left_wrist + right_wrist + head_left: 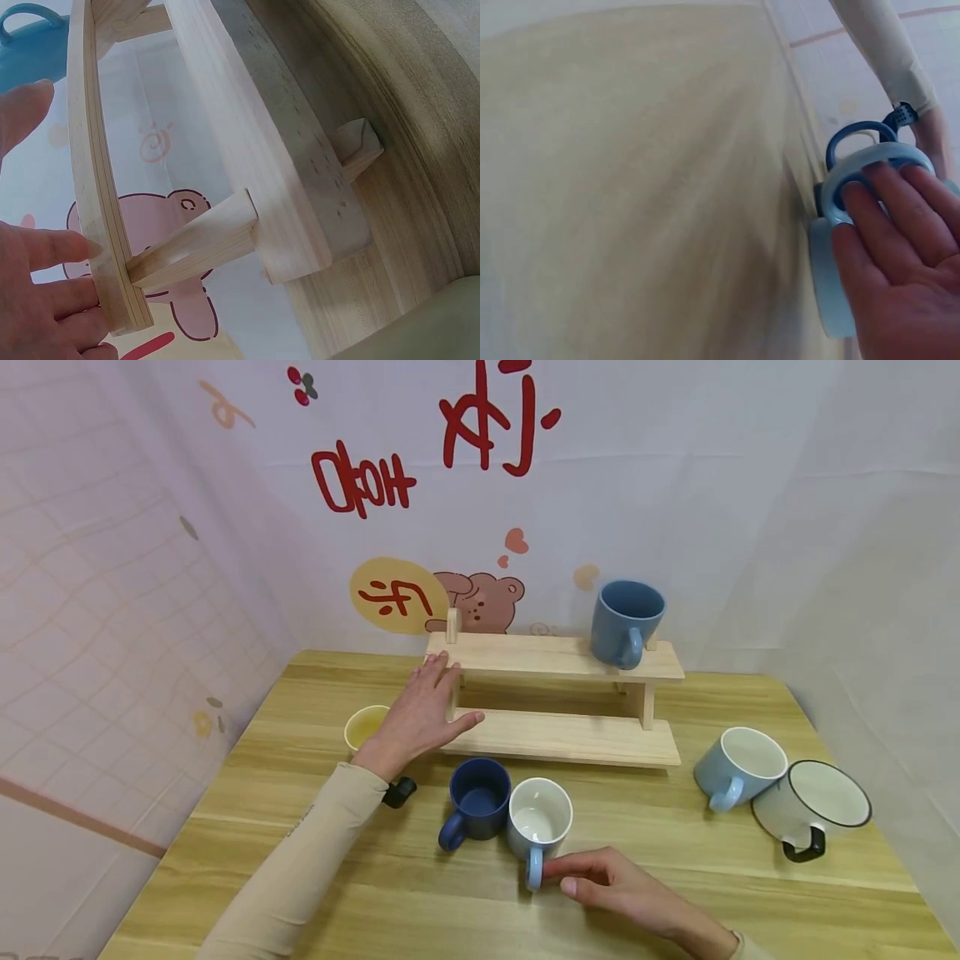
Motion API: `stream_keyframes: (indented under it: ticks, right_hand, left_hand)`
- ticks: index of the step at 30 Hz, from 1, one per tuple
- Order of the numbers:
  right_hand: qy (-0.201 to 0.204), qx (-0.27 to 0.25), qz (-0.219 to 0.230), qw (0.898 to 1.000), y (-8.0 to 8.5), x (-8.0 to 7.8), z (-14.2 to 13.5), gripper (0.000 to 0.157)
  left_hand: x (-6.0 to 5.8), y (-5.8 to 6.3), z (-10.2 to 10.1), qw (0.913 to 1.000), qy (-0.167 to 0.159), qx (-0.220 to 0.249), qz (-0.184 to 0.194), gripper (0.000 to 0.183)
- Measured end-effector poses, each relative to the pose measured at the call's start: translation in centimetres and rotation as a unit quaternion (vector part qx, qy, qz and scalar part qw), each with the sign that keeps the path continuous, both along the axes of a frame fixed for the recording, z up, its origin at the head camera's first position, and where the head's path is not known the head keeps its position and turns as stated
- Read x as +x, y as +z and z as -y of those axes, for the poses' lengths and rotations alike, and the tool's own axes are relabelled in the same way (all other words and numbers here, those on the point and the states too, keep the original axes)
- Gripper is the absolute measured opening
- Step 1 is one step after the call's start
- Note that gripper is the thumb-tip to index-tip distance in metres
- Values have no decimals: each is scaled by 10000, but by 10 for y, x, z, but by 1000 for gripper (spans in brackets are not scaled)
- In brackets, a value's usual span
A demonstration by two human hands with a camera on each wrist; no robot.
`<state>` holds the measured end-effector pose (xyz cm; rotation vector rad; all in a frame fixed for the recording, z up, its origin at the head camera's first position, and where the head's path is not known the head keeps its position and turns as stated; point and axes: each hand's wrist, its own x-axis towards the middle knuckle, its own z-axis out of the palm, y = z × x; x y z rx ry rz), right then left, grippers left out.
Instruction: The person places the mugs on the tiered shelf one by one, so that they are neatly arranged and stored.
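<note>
My left hand [423, 710] rests its fingertips on the left end of the upper shelf of a two-tier wooden rack [540, 656]. Its fingers are extended, as the left wrist view confirms against the shelf edge [112, 247]. Near the table's front, my right hand [630, 893] has its fingertips at the handle of a light blue mug with a white inside [538, 817]. In the right wrist view the fingers [900, 217] lie nearly straight across the handle loop [836, 187], and the thumb stands apart from it. A dark blue mug [482, 802] stands close beside that mug.
A medium blue mug [626, 618] stands on the upper shelf's right end. Behind my left forearm is a mug with a yellow inside [365, 727]. At the right are another light blue mug [738, 768] and a white mug with dark rim and black handle [787, 810].
</note>
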<state>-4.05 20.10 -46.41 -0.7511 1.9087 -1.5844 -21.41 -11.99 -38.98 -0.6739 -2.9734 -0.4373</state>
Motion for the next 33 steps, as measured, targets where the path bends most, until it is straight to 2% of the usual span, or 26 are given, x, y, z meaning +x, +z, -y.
stream_keyframes:
  ticks: [8, 13, 23, 30, 33]
  right_hand:
    - [429, -678, 207, 9966, -6, -4, 8, 37]
    - [541, -984, 405, 9928, -8, -5, 11, 37]
    - [243, -983, 323, 9943, -10, -5, 1, 30]
    - [-75, -622, 413, 9972, -9, -6, -11, 26]
    - [-101, -634, 340, 9974, -8, -7, -15, 26]
  left_hand:
    - [-1, -1, -1, 10000, 0, -7, -27, 94]
    - [-1, -2, -2, 10000, -15, 12, -31, 94]
    - [0, -2, 0, 9999, -1, 91, -49, 94]
    - [1, -2, 1, 10000, -4, 91, -22, 94]
    - [1, -2, 0, 9999, -15, 98, -15, 93]
